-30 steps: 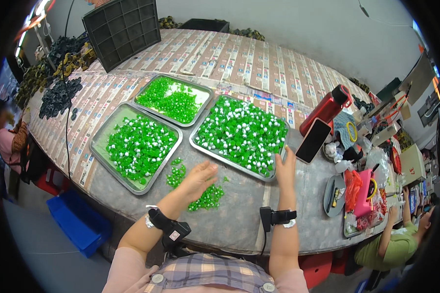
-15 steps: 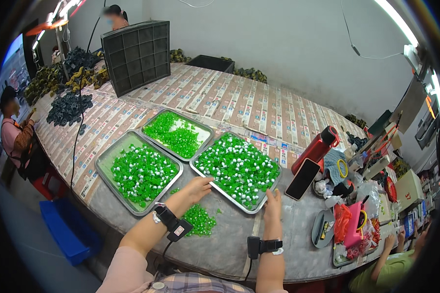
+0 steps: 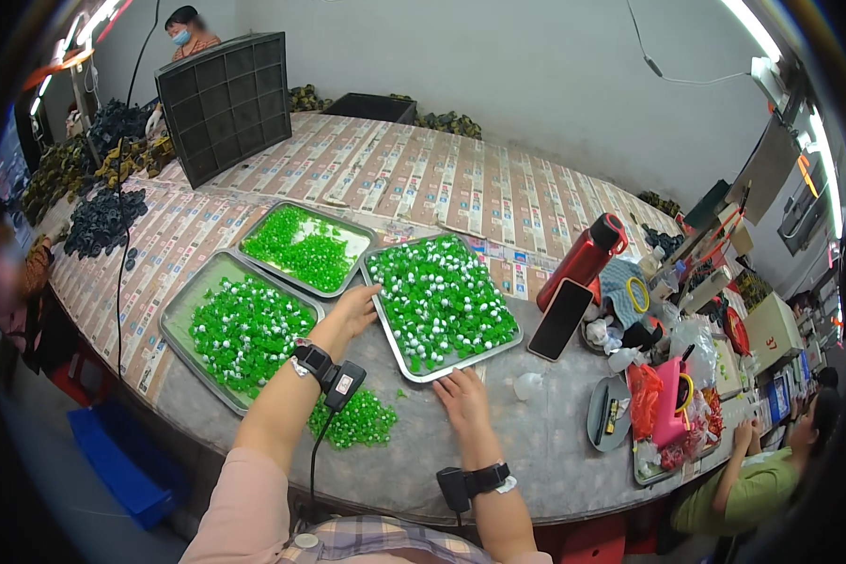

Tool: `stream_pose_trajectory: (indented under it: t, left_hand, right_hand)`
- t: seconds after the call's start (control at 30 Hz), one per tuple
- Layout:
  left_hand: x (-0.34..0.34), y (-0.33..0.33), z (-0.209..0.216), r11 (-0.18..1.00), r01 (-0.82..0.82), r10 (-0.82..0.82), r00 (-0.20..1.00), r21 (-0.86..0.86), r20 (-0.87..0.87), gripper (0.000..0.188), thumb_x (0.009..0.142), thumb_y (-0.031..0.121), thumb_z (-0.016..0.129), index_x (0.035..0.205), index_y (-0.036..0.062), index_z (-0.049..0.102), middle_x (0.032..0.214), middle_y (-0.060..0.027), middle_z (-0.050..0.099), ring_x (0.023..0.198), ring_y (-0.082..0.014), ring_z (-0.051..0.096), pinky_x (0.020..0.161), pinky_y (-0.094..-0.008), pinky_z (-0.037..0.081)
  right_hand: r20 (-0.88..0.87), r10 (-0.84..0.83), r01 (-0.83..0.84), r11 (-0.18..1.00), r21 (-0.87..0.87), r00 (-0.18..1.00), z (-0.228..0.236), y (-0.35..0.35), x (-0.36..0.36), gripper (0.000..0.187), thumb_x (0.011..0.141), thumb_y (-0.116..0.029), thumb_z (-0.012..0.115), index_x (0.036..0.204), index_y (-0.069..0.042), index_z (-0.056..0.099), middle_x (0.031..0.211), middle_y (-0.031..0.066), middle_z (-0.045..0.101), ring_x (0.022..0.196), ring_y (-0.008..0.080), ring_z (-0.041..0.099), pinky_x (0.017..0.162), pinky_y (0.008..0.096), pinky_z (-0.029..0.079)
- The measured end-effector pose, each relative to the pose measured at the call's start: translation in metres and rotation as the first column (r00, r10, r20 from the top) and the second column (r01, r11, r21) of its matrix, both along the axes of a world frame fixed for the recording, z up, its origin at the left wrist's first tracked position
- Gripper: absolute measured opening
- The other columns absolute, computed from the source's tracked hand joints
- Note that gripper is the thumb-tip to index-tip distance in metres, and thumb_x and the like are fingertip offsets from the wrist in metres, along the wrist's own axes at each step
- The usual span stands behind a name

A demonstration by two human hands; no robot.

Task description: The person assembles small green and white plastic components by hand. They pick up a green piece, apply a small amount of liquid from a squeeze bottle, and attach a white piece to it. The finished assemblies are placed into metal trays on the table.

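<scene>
Three metal trays point(image 3: 429, 374) of green pieces sitting mid-frame; one loose green pile point(image 3: 359, 423) lying lower centre; one red bottle point(image 3: 585, 260), one phone point(image 3: 560, 320) standing right.

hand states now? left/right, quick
Left hand: open, fingers on the left rim of the tray.
Right hand: open, flat at that tray's near edge.

Bright, even light from the ceiling tubes point(image 3: 89, 33) above me, soft shadows, sharp centre, but my view bends and darkens toward its rim.
</scene>
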State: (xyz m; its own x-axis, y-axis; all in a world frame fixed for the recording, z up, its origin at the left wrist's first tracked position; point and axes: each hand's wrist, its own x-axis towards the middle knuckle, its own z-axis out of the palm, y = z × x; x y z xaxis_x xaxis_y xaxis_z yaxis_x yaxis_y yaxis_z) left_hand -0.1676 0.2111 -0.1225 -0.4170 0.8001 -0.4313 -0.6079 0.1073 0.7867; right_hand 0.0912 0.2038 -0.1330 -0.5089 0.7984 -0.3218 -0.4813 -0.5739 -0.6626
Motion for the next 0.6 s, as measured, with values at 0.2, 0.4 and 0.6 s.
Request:
stream_pose_trajectory:
  t: [0.2, 0.4, 0.6]
  left_hand:
    - [0.044, -0.044, 0.013, 0.985, 0.171, -0.171, 0.976, 0.016, 0.133, 0.028, 0.076, 0.023, 0.056, 0.1, 0.0094, 0.048, 0.109, -0.0034, 0.048, 0.106, -0.0168, 0.039, 0.087, -0.0394, 0.029]
    - [0.06, -0.062, 0.018, 0.982, 0.188, -0.186, 0.98, -0.018, 0.073, 0.027, 0.078, 0.02, 0.055, 0.101, 0.0083, 0.047, 0.106, -0.0032, 0.05, 0.102, -0.0167, 0.044, 0.088, -0.0418, 0.031]
    - [0.049, -0.064, 0.009, 0.99, 0.142, -0.142, 0.989, 0.001, 0.035, 0.025, 0.079, 0.02, 0.054, 0.1, 0.0077, 0.048, 0.104, -0.0029, 0.051, 0.101, -0.014, 0.044, 0.087, -0.0354, 0.034]
  right_hand:
    - [-0.047, -0.09, 0.086, 0.993, -0.076, 0.995, -0.001, -0.028, -0.019, 0.017, 0.079, -0.004, 0.046, 0.096, -0.003, 0.043, 0.092, 0.0086, 0.051, 0.084, 0.0198, 0.052, 0.078, 0.0345, 0.044]
    - [-0.056, -0.005, 0.001, 0.998, -0.07, 0.998, -0.007, -0.049, -0.031, 0.017, 0.08, -0.004, 0.045, 0.097, -0.003, 0.042, 0.094, 0.0093, 0.051, 0.086, 0.0199, 0.052, 0.079, 0.0341, 0.044]
    - [-0.002, 0.072, -0.072, 0.996, -0.06, 0.997, 0.004, -0.066, -0.028, 0.02, 0.082, -0.009, 0.047, 0.1, -0.003, 0.041, 0.095, 0.0102, 0.051, 0.086, 0.0208, 0.054, 0.078, 0.0329, 0.044]
